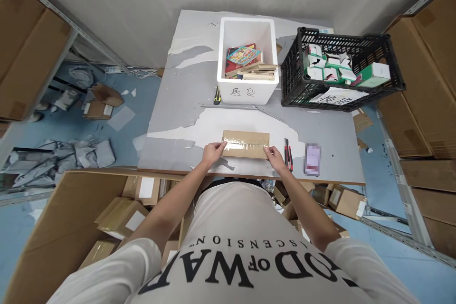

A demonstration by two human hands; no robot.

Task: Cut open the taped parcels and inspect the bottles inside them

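Scuffed grey tabletop (331, 133) spans frame ctr. We note taped ctn (245, 138) mid-frame, L hand (213, 153) pinching one end, R hand (274, 156) the other. Risks: glossy tape (240, 146) slips under thumbs; R hand swinging wide knocks red cutter (289, 156), lower ctr-right, over near edge.

The parcel (245, 145) is brown, the tub (263, 93) white, the crate (292, 78) black, the worktop (340, 135) grey with white patches.

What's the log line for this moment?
left hand: holds carton | right hand: holds carton | red knife: beside right hand
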